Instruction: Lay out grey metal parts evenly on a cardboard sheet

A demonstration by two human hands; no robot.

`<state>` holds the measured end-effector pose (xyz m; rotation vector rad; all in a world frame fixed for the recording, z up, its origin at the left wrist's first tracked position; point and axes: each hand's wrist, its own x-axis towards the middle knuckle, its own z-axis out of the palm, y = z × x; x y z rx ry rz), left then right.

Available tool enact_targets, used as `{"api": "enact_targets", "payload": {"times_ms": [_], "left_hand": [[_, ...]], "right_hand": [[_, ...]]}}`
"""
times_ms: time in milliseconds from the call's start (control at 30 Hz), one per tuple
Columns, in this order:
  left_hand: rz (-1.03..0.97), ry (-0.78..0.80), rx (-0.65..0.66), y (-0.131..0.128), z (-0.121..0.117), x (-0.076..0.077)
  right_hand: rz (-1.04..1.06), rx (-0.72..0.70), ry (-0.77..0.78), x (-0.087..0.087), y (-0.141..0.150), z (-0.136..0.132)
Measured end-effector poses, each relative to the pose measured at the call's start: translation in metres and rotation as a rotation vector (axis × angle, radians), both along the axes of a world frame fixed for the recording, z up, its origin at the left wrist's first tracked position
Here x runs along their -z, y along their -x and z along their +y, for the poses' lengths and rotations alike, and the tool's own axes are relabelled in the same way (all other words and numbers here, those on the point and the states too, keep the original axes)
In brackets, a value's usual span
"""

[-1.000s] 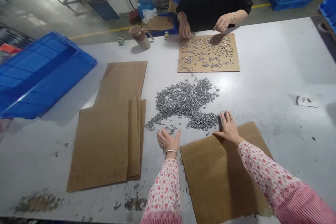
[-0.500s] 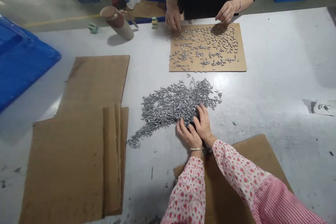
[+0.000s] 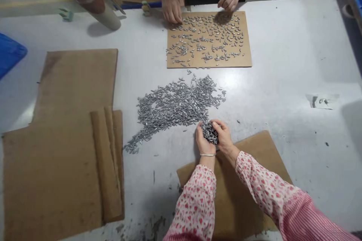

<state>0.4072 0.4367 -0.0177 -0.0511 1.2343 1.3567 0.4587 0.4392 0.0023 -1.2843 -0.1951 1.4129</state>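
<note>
My left hand (image 3: pixel 204 141) and my right hand (image 3: pixel 224 135) are cupped together around a heap of small grey metal pieces (image 3: pixel 210 132), shaped like grains. The heap fills the space between my palms, and my fingers curl about its sides. Just beyond my fingertips spreads a large pile of the same pieces (image 3: pixel 172 105) on the white table, trailing off toward the left. Below my wrists lies a brown cardboard sheet (image 3: pixel 240 196), partly covered by my sleeves.
Across the table a co-worker's hands (image 3: pixel 172 7) rest at a brown board (image 3: pixel 209 62) strewn with such pieces. Large cardboard sheets (image 3: pixel 56 165) lie at left. A tumbler (image 3: pixel 104 11) stands at the back left. A small paper (image 3: pixel 325 101) lies at right.
Both hands have drawn back from the pile's near edge and turned upward, now cupping a heap of the pieces. The whole view has shifted.
</note>
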Motion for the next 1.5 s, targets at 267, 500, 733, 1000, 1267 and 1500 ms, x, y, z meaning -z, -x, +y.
{"api": "enact_targets", "payload": {"times_ms": [267,500,733,1000,1267,1500], "left_hand": [[-0.294,0.040,0.218,-0.035,-0.062,-0.038],[-0.534,0.184,0.237,-0.047,-0.138,-0.052],[-0.652,0.279,0.191,-0.001,-0.215,-0.031],[-0.461,0.330,0.039,0.056,-0.239,-0.040],[-0.448,0.323,0.100,0.068,-0.227,-0.085],[-0.395,0.373,0.137,0.058,-0.228,-0.087]], "right_hand": [[0.344,0.219,0.129,-0.033,-0.065,-0.073],[0.550,0.209,0.216,-0.060,-0.104,-0.153],[0.406,0.197,0.249,-0.081,-0.152,-0.214],[0.295,0.159,0.244,-0.070,-0.192,-0.254],[0.251,0.081,0.247,-0.068,-0.188,-0.253],[0.255,0.079,0.178,-0.078,-0.176,-0.239]]}}
